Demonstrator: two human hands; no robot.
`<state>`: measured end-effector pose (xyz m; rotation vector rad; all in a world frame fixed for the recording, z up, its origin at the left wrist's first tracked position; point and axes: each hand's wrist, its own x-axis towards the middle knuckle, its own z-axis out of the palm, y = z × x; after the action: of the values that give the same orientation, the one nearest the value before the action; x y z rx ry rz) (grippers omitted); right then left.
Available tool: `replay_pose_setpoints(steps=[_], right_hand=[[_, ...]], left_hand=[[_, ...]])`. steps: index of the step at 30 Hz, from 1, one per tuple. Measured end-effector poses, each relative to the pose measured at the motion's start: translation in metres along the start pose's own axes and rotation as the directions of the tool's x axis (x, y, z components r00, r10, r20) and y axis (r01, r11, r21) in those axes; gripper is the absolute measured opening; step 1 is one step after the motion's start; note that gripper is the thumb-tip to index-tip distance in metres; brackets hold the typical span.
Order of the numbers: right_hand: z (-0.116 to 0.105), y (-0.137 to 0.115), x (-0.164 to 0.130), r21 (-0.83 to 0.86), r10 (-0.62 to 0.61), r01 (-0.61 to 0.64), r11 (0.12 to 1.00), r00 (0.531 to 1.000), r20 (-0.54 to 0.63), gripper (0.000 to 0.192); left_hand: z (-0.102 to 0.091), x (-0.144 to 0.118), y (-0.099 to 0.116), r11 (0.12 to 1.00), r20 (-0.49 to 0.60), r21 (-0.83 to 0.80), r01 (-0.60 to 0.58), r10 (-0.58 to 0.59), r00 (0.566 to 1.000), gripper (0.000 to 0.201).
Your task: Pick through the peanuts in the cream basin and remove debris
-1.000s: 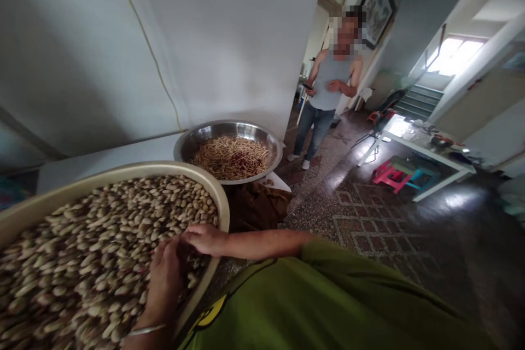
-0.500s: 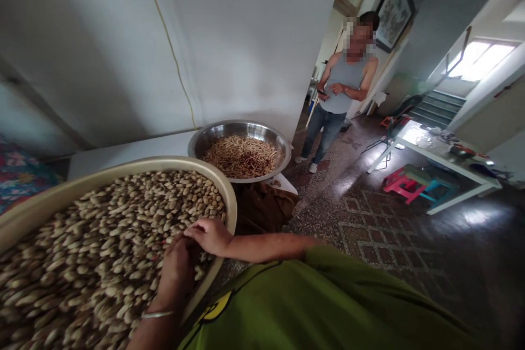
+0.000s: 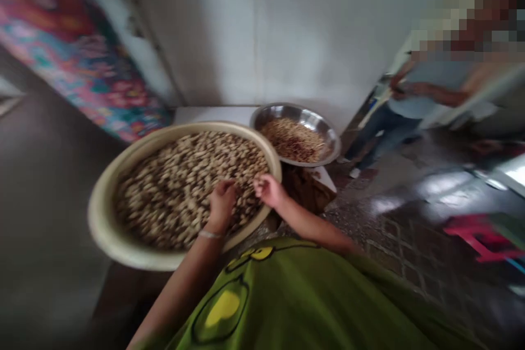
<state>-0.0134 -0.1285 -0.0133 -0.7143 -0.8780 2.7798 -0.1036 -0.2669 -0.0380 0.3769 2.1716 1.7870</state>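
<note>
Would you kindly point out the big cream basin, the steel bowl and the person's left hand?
cream basin (image 3: 123, 249), head view, on its bare near rim.
steel bowl (image 3: 270, 114), head view, on its bare inner wall at the left.
left hand (image 3: 222, 202), head view, on the back of the hand.

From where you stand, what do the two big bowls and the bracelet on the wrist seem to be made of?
The smaller bowl looks like bare steel: grey, with bright reflections on its wall. The large bowl seems plastic or enamel: matt cream, thick rolled rim, no glints; blur leaves it open. The bracelet looks like thin silvery metal.
</note>
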Motion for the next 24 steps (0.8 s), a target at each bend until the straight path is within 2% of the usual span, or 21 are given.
replay_pose_setpoints(steps=[2, 5, 8, 11, 13, 15, 17, 23, 24], right_hand=[[-0.003, -0.004, -0.002, 0.025, -0.02, 0.021, 0.999, 0.999, -0.026, 0.008], [-0.004, -0.006, 0.004, -0.006, -0.043, 0.043, 0.999, 0.999, -0.027, 0.008], [-0.002, -0.004, 0.005, -0.031, -0.037, 0.036, 0.999, 0.999, -0.014, 0.018], [0.0, -0.001, 0.004, -0.046, -0.039, 0.038, 0.998, 0.999, -0.018, 0.028], [0.0, 0.0, 0.004, -0.059, -0.039, 0.039, 0.998, 0.999, -0.004, 0.029], [0.001, 0.0, 0.006, -0.085, -0.041, 0.042, 0.995, 0.999, 0.013, 0.029], [0.003, 0.0, 0.008, -0.107, -0.038, 0.038, 0.993, 0.999, 0.003, 0.03], [0.013, 0.002, 0.0, -0.029, 0.027, -0.03, 0.999, 0.995, -0.091, 0.033], [0.013, 0.002, 0.001, -0.029, 0.043, -0.046, 0.999, 0.994, -0.097, 0.033]], left_hand=[[-0.008, 0.006, 0.007, 0.997, 0.003, 0.072, 0.003, -0.003, 1.0, 0.036], [-0.027, 0.019, 0.016, 0.95, 0.029, 0.299, -0.092, 0.087, 0.996, 0.031], [-0.044, 0.023, 0.025, 0.853, 0.078, 0.504, -0.133, 0.109, 0.991, 0.031], [-0.05, 0.02, 0.032, 0.716, 0.189, 0.68, -0.157, 0.035, 0.981, 0.034], [-0.047, 0.02, 0.035, 0.588, 0.23, 0.786, -0.192, 0.01, 0.973, 0.033], [-0.041, 0.025, 0.036, 0.462, 0.226, 0.86, -0.215, 0.032, 0.974, 0.034], [-0.032, 0.033, 0.035, 0.379, 0.223, 0.897, -0.226, 0.053, 0.973, 0.039], [-0.011, 0.045, 0.032, 0.323, 0.269, 0.914, -0.246, -0.029, 0.963, 0.046], [-0.011, 0.046, 0.03, 0.329, 0.282, 0.907, -0.263, -0.009, 0.959, 0.046]])
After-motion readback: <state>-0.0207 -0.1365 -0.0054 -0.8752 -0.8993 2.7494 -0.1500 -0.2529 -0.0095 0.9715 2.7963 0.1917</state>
